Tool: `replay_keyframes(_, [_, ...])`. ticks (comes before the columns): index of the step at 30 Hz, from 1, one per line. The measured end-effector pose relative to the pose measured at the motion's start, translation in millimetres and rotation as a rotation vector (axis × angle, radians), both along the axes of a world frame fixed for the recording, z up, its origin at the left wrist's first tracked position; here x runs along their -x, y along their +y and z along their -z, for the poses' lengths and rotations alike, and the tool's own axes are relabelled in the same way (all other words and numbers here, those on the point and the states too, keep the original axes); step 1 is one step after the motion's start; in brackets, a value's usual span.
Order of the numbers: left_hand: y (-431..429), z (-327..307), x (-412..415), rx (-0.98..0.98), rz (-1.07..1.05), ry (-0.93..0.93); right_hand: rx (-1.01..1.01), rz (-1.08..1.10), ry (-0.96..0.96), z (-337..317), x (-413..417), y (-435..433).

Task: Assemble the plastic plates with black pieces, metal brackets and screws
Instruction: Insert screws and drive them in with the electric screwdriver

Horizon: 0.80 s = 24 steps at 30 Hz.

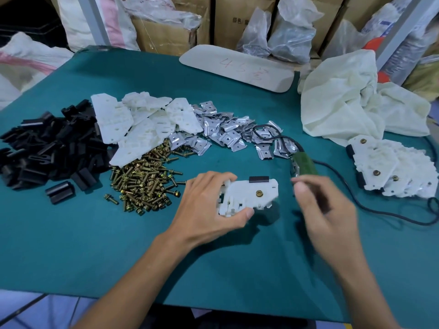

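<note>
The left hand (209, 205) is gripping a white plastic plate (247, 198), holding it a little off the teal worktop (95, 245), with the thumb curling along the near edge and the fingers wrapping over the far left side. A black piece (259, 179) is sitting along the plate's far edge, and a brass screw (258, 193) is showing in its face. The right hand (325, 210) is hovering just right of the plate, smeared by motion blur, its fingers partly bent. A green-handled tool (305, 163) is showing right at its fingertips, and I cannot tell whether the hand is gripping it or not. A black cable (356, 203) is trailing over the worktop to the right of that hand.

Beyond the left hand the loose parts are lying in heaps: a pile of black pieces (47, 148) at the far left, a pile of white plates (142, 122) overlapping it, a spread of metal brackets (225, 129) to the right of those, and a heap of brass screws (145, 184) nearer, just left of the left hand. At the right edge a stack of assembled plates (389, 169) is lying, each one showing a brass screw head. A crumpled pale cloth (344, 100) is lying behind that stack, an oval board (237, 67) with red writing is resting at the far edge, and cardboard boxes (166, 32) are standing behind
</note>
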<state>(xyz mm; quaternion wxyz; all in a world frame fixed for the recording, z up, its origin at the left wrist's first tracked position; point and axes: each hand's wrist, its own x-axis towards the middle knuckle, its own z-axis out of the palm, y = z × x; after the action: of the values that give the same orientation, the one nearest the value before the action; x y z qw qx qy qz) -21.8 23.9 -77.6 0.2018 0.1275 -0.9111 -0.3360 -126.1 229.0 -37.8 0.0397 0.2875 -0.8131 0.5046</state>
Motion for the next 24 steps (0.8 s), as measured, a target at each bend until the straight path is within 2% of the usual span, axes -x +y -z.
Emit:
replay_keyframes(3, [0, -2, 0, -0.049, 0.002, 0.012, -0.174, -0.314, -0.045, 3, -26, -8])
replay_keyframes(5, [0, -2, -1, -0.086, 0.007, 0.035, -0.264, -0.408, -0.073, 7, -35, -15])
replay_keyframes(7, [-1, -2, -2, -0.115, 0.004, 0.062, -0.242, -0.432, -0.129, 9, -40, -22])
replay_keyframes(10, [-2, -1, -1, -0.136, 0.006, 0.071, -0.097, -0.4, -0.218, 10, -43, -33])
replay_keyframes(16, [-3, 4, -1, -0.139, 0.025, 0.059, 0.327, -0.225, -0.555, 19, -33, -54])
replay_keyframes(21, [-3, 4, -3, -0.255, 0.022, 0.017, 0.31, -0.079, -0.386, 18, -14, -50])
replay_keyframes(24, [-3, 4, -2, -0.28, 0.006, 0.04, 0.392, -0.024, -0.384, 6, 3, -37])
